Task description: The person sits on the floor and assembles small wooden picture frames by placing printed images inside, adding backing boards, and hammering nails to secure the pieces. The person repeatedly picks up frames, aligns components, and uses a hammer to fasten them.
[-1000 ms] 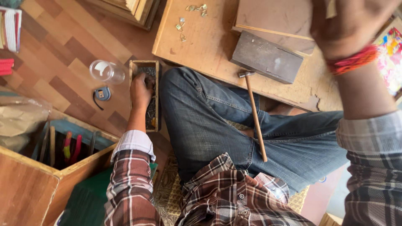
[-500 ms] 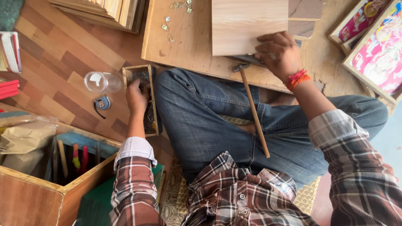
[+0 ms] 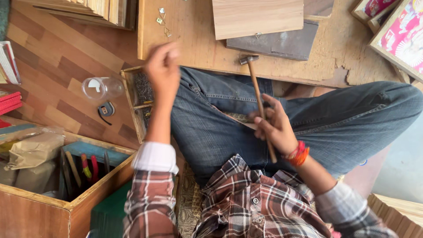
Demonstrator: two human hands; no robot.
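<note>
Cross-legged on the floor, hemmed in — low wooden work board (image 3: 194,39) ahead, small nail tray (image 3: 134,103) just beside the left knee, open wooden toolbox (image 3: 53,198) at the left. Right hand (image 3: 274,128) wrapped round a hammer (image 3: 259,103) (slim wooden handle, small metal head), resting across the lap, head at the board's near edge. Left hand (image 3: 162,68) raised above the tray, blurred — grip impossible to tell.

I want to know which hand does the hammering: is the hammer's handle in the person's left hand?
No, the right hand has its grip on the hammer handle, while the left hand is raised apart from it.
</note>
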